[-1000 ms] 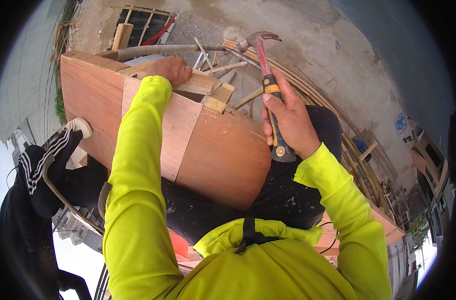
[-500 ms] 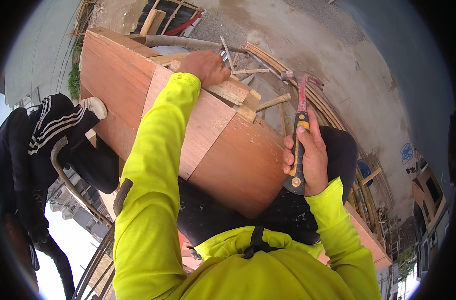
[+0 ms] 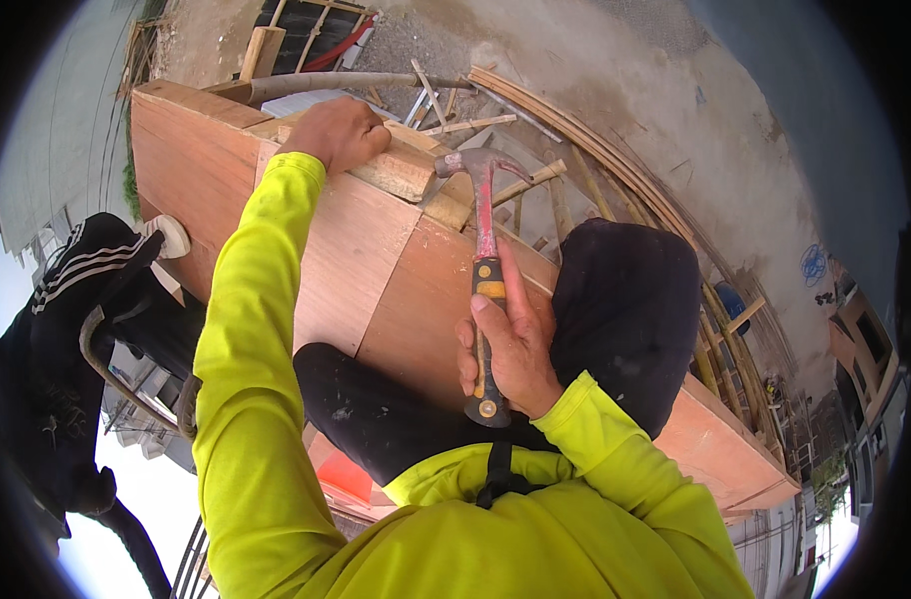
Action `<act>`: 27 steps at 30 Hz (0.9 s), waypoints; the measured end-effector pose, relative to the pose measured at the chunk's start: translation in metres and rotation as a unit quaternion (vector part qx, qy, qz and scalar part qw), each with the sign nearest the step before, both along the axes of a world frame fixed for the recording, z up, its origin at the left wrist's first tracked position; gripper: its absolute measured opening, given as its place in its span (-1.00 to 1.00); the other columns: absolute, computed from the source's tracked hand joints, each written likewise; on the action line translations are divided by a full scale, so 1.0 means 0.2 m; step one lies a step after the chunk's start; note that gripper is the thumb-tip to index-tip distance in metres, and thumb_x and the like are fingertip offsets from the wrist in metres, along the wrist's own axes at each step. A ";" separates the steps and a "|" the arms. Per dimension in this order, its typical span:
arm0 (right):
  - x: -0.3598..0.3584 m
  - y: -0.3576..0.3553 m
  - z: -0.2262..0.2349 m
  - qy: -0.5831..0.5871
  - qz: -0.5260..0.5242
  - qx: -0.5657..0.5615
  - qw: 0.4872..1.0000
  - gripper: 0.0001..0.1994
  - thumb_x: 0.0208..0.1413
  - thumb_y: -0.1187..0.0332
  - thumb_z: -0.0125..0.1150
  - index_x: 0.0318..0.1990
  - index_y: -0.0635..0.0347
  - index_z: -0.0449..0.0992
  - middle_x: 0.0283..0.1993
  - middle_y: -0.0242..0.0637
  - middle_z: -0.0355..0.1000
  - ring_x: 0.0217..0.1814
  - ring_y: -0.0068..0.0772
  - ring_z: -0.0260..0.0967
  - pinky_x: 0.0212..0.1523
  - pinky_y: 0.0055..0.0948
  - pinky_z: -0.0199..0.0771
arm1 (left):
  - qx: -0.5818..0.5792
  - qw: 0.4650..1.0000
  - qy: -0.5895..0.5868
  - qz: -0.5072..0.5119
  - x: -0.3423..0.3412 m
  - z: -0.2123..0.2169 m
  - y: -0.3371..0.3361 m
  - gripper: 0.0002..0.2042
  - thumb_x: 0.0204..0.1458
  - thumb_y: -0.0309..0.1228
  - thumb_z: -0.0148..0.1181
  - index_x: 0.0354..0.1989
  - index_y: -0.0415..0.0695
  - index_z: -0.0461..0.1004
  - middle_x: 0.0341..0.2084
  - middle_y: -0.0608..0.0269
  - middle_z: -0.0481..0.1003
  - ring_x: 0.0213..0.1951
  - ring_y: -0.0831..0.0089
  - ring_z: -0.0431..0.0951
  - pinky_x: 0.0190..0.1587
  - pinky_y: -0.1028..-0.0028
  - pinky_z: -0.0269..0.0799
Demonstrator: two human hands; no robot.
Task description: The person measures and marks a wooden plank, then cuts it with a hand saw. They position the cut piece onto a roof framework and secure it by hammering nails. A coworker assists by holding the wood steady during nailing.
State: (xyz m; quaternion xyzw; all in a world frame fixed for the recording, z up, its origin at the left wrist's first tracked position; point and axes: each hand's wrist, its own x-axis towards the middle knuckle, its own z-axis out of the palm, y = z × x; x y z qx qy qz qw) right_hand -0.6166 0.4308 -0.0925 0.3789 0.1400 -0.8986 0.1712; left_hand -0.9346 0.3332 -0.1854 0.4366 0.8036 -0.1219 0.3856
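Gripping the hammer (image 3: 485,262) low on its handle, the right hand (image 3: 510,349) has its head beside the wood block (image 3: 408,172) atop the plywood panel (image 3: 376,280) — the left hand (image 3: 341,132) clamps that block, so a glancing blow could strike those fingers.

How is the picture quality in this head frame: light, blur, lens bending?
Head view: bright daylight, blown-out white at the lower left edge; strong fisheye bending, with black corners and the plywood form curving toward the rim; the claw hammer in the right hand and the left hand look sharp, with no obvious motion blur.
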 end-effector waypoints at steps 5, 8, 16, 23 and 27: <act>0.02 -0.04 0.00 -0.013 -0.024 0.017 0.999 -0.28 0.44 0.32 -0.08 0.58 -0.50 -0.29 -0.35 -0.31 0.32 -0.64 -0.52 0.30 -0.64 -0.41 0.45 | -0.003 0.999 0.030 0.026 0.07 0.02 0.03 -0.58 0.03 -0.12 -0.03 -0.34 -0.17 0.69 -0.29 -0.21 0.62 -0.17 -0.13 0.61 -0.01 0.05 0.51; 0.03 -0.04 0.01 -0.012 -0.017 0.019 1.000 -0.28 0.44 0.32 -0.09 0.58 -0.44 -0.31 -0.35 -0.31 0.32 -0.63 -0.53 0.30 -0.63 -0.42 0.45 | 0.008 0.999 0.039 0.037 0.14 0.02 0.03 -0.58 0.04 -0.13 -0.04 -0.33 -0.17 0.69 -0.28 -0.21 0.62 -0.16 -0.15 0.61 0.00 0.05 0.50; 0.02 -0.02 0.05 -0.094 -0.306 0.194 0.927 -0.33 0.45 0.32 -0.09 0.58 -0.14 -0.26 -0.39 -0.33 0.29 -0.65 -0.52 0.31 -0.66 -0.43 0.47 | 0.018 0.999 0.025 0.018 0.10 0.00 0.00 -0.57 0.06 -0.14 -0.09 -0.30 -0.17 0.68 -0.28 -0.21 0.61 -0.17 -0.16 0.60 0.01 0.03 0.49; -0.01 -0.07 0.04 -0.027 -0.024 -0.056 0.998 -0.78 0.45 0.16 -0.02 0.06 0.02 0.24 -0.40 -0.36 0.31 -0.64 -0.55 0.31 -0.65 -0.42 0.48 | 0.044 0.998 0.044 0.020 0.12 0.00 0.00 -0.57 0.05 -0.12 -0.10 -0.29 -0.10 0.69 -0.26 -0.16 0.61 -0.14 -0.11 0.58 -0.02 0.02 0.45; -0.02 -0.03 0.03 -0.094 -0.144 0.189 0.967 -0.77 0.46 0.16 -0.04 0.06 0.08 0.25 -0.40 -0.36 0.32 -0.63 -0.54 0.35 -0.66 -0.45 0.48 | 0.016 0.999 0.049 0.015 0.12 -0.01 -0.02 -0.59 0.06 -0.14 -0.09 -0.25 -0.02 0.71 -0.23 -0.13 0.62 -0.11 -0.07 0.59 0.01 0.05 0.46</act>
